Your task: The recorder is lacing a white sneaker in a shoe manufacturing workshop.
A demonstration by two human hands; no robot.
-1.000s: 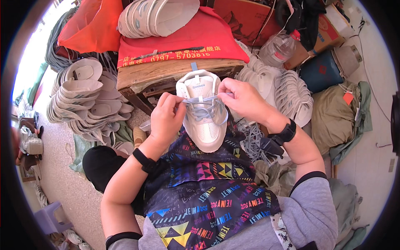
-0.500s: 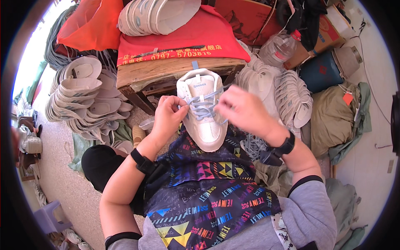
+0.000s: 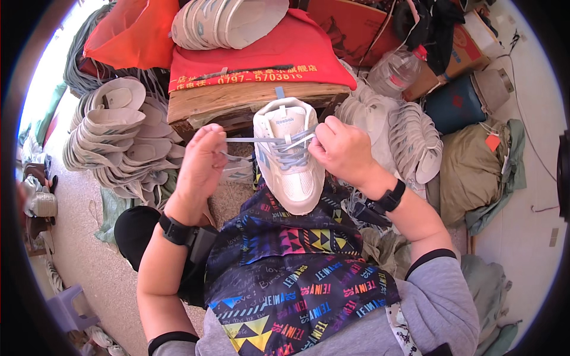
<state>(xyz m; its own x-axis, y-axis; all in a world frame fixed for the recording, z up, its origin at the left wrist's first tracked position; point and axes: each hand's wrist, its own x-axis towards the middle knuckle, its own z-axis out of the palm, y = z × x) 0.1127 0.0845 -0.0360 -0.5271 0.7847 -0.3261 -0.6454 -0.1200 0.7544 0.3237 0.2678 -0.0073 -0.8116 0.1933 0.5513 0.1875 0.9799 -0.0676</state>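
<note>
A white sneaker [image 3: 298, 188] rests toe toward me on my patterned apron [image 3: 297, 240], its heel near the wooden bench [image 3: 208, 108]. Blue-grey lacing crosses its tongue. My left hand [image 3: 203, 160] is closed in a pinch, out to the left of the shoe. From its fingertips a flat shoelace [image 3: 244, 140] runs taut and nearly level to the upper eyelets. My right hand [image 3: 344, 148] is closed at the shoe's right collar, with a strand of lace running into its fingers. What lies inside that fist is hidden.
Stacked shoe uppers [image 3: 116, 127] stand at the left, and more white uppers [image 3: 415, 142] at the right. A red cloth [image 3: 255, 59] covers the bench, bearing another stack of uppers [image 3: 208, 24]. A plastic bottle [image 3: 395, 71] and a tan sack [image 3: 472, 169] sit at the right.
My left hand has moved left, away from the shoe, drawing the lace out straight. My right hand has closed and come to rest beside the collar. The shoe has barely moved.
</note>
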